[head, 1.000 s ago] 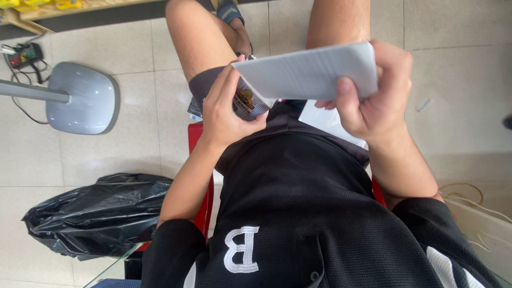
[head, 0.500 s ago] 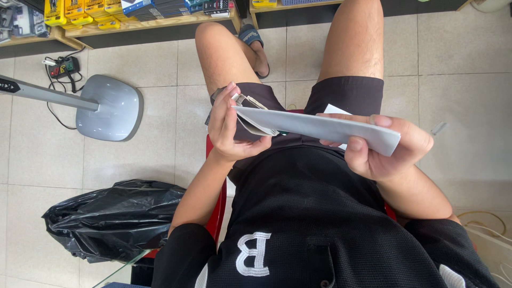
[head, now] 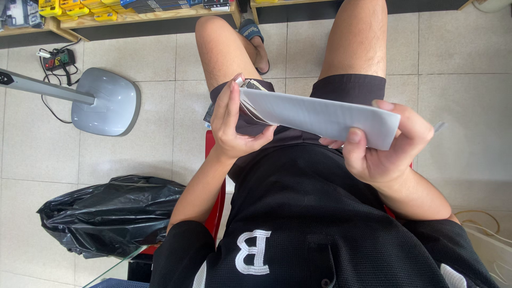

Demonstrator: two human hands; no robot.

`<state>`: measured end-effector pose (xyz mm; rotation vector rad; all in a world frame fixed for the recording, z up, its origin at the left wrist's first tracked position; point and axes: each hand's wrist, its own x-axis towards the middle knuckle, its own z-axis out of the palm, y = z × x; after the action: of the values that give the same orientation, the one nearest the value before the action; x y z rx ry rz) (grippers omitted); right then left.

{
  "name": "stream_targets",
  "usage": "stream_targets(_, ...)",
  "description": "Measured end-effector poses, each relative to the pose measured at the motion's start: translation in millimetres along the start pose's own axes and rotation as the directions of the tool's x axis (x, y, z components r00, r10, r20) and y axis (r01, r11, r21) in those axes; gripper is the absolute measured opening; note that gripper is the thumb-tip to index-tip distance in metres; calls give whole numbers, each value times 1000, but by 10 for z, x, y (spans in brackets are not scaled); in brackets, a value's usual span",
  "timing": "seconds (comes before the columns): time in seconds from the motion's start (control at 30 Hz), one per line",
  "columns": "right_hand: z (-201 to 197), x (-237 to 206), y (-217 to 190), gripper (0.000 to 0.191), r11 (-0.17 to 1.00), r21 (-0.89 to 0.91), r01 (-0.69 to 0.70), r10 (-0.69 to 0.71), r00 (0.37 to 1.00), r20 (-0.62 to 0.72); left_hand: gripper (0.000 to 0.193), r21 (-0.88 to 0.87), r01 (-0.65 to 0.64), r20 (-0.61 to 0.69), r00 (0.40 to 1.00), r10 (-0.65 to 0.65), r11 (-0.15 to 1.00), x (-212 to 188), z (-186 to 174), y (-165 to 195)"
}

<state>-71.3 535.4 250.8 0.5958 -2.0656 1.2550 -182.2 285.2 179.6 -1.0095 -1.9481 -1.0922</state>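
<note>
Above the lap of a person seated on a red chair (head: 216, 213), a flat grey-white cardboard sleeve (head: 325, 114), long and thin like a folded carton, is held level between both hands. The right hand (head: 386, 146) has its grip pressed onto the sleeve's right end: the thumb lies on the near face, the fingers wrap over the far edge, pinching the card firmly. The left hand (head: 232, 122) closes its grip on the opposite end, where the layers of card fan apart a little; its fingers (head: 230, 98) rest along the opened edge, and a small dark-and-pale printed piece (head: 250, 84) shows just at that mouth, touching the fingertips. Whether that piece is inside the sleeve or only behind it cannot be told.

As a judgement, the step in hand is the working open of the sleeve's left end, with the right hand serving as the steady anchor. The next move calls for the left fingers to get between the layers without creasing them, while the right keeps the sleeve level and does not squeeze it flat.

On the tiled floor (head: 160, 154) to the left stand the rounded grey base of a pedestal stand (head: 106, 101) and a crumpled black plastic bag (head: 112, 213), well apart from the hands. A low wooden shelf (head: 138, 16) with yellow packs runs along the top.
</note>
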Motion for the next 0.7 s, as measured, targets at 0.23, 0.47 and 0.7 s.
stream_targets(0.23, -223, -45, 92, 46, 998, -52, -21, 23, 999, 46, 99, 0, -21, -3, 1000, 21, 1000, 50, 261, 105)
stream_targets(0.47, -327, -130, 134, 45, 996, -76, 36, -36, 999, -2, 100, -19, -18, 3, 1000, 18, 1000, 18, 402, 221)
stream_targets(0.7, -470, -132, 236, 47, 999, -42, 13, -10, 997, 70, 102, -11, -11, 12, 1000, 11, 1000, 83, 600, 275)
